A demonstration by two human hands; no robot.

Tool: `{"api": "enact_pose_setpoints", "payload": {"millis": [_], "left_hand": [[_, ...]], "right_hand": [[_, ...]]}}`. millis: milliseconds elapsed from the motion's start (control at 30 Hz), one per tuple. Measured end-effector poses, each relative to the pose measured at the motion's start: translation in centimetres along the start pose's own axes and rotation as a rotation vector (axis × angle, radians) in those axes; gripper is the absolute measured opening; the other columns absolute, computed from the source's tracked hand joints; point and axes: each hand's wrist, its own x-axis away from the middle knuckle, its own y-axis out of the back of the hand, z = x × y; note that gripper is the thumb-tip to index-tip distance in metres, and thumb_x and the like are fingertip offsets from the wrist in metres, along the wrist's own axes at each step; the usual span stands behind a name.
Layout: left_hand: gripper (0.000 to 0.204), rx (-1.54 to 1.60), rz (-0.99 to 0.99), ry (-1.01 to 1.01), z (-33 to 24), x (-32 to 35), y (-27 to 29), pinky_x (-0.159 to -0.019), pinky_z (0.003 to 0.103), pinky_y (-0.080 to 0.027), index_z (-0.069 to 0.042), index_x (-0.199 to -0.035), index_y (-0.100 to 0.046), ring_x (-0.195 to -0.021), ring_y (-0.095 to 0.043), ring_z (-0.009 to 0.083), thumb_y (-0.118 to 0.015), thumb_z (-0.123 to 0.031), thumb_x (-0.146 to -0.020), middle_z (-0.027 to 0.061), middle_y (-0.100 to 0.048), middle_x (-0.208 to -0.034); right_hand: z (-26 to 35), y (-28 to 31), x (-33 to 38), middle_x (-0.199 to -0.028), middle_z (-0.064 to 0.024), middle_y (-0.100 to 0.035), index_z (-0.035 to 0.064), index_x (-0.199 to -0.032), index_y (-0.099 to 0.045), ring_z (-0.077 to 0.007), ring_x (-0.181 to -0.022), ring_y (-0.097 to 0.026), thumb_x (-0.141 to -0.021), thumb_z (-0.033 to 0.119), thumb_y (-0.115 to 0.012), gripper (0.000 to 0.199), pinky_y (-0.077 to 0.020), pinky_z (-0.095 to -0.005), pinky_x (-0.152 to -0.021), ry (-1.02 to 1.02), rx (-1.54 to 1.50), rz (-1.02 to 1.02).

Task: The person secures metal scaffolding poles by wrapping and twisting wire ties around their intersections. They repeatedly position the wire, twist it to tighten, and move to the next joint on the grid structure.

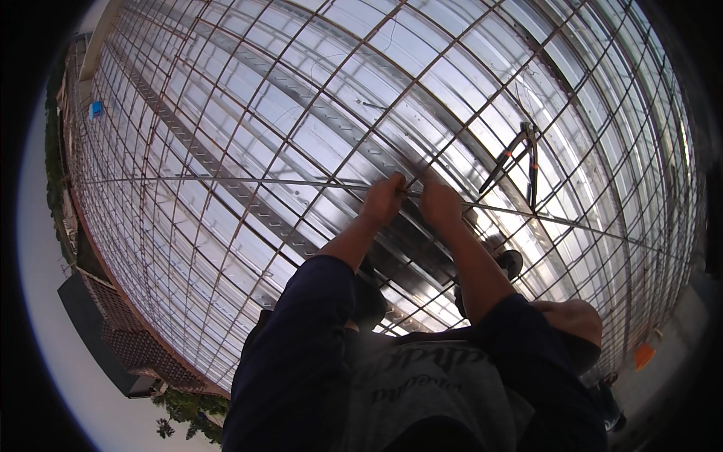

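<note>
Both arms reach forward over a grid of thin reinforcing bars [301, 126] above shiny ribbed metal decking [444, 79]. My left hand [385, 199] is closed at a bar crossing, its fingertips against the steel. Just to its right, my right hand [440, 203] is also closed, with its fingers curled and blurred. What either hand pinches is too small or hidden to name. A long thin bar [286, 181] runs crosswise through the spot where the hands meet. Right of my right hand, a pair of pincers [520, 160] with dark handles and orange bands lies on the mesh, jaws pointing away.
Dark footwear [510, 263] shows on the mesh below my right forearm. A small blue object [96, 109] sits at the far left edge, and an orange piece [644, 355] lies at the lower right. Beyond the left edge stands a tiled roof [135, 331].
</note>
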Motion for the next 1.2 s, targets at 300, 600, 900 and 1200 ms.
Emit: {"api": "enact_pose_setpoints", "payload": {"millis": [300, 600, 900, 1200], "left_hand": [[0.021, 0.043, 0.158, 0.033, -0.1, -0.5, 1.8, -0.074, 0.045, -0.047, -0.007, -0.095, -0.051, -0.086, -0.062, 0.0379, -0.061, -0.010, -0.076, 0.0141, -0.067, -0.086], [0.020, -0.168, 0.278, 0.002, -1.6, -1.2, 1.7, -0.074, 0.048, -0.046, -0.008, -0.097, -0.053, -0.088, -0.061, 0.0406, -0.052, -0.025, -0.087, 0.0206, -0.063, -0.087], [0.033, -0.286, 0.302, 0.105, -4.1, -3.3, 3.0, -0.086, 0.043, -0.049, -0.010, -0.112, -0.058, -0.105, -0.059, 0.0334, -0.057, -0.012, -0.079, 0.0155, -0.063, -0.107], [0.030, -0.131, 0.057, 0.039, -9.4, -6.2, 11.5, -0.083, 0.043, -0.047, -0.007, -0.103, -0.060, -0.100, -0.059, 0.0322, -0.060, -0.027, -0.081, 0.0137, -0.064, -0.100]], "right_hand": [[-0.1, -3.6, 1.6, -0.077, -0.0127, -0.064, -0.0002, -0.091, -0.059, -0.0273, -0.068, -0.064, -0.087, 0.021, -0.057, 0.021, -0.0496, -0.0421, -0.057, -0.108, -0.847, 0.348], [-6.6, 3.2, -1.7, -0.088, -0.0152, -0.062, 0.0045, -0.109, -0.061, -0.0292, -0.088, -0.061, -0.087, 0.043, -0.056, 0.045, -0.0486, -0.0433, -0.078, -0.187, -0.313, -0.400], [-23.1, 8.5, -2.1, -0.105, -0.0194, -0.063, 0.0047, -0.104, -0.061, -0.0374, -0.098, -0.061, -0.089, 0.046, -0.050, 0.045, -0.0479, -0.0531, -0.075, -0.602, -0.036, -0.434], [-19.5, 10.4, -3.5, -0.087, -0.0216, -0.061, -0.0018, -0.093, -0.058, -0.0386, -0.083, -0.060, -0.087, 0.043, -0.053, 0.045, -0.0444, -0.0492, -0.073, -0.175, -0.073, -0.590]]}}
